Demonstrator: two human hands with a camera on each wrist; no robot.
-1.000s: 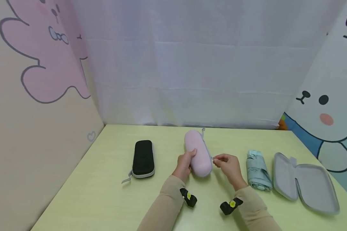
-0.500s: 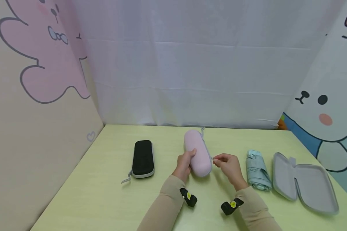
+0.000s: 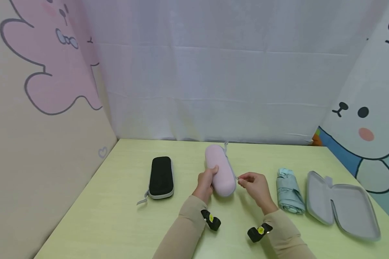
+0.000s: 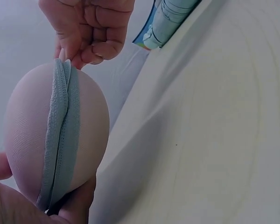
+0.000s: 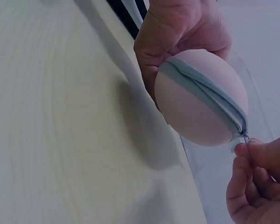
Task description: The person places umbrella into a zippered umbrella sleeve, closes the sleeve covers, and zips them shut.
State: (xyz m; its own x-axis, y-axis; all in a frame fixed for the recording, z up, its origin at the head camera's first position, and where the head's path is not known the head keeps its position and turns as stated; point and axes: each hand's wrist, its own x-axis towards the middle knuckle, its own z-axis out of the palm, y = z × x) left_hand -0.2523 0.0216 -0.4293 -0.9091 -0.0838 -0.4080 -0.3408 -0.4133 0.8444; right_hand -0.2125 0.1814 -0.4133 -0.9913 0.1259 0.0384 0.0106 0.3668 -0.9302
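A pink hard-shell case [image 3: 222, 174] with a grey-blue zipper [image 4: 60, 121] is held up off the table, its rounded end toward me. My left hand [image 3: 206, 182] grips it from the left side, thumb on top and fingers underneath. On its right side, my right hand [image 3: 256, 187] pinches the zipper pull [image 5: 245, 138] between thumb and forefinger. Along the near end the two zipper edges stand slightly apart, as the right wrist view shows. The case's inside is hidden.
A black zippered case [image 3: 161, 177] lies at left on the yellow-green table [image 3: 116, 223]. To the right are a folded mint-coloured umbrella [image 3: 289, 192] and an opened grey case [image 3: 354, 208]. A white curtain [image 3: 213, 79] hangs behind the table.
The pink case has shifted slightly left and away from me, with both hands following. Grip and pinch look the same.
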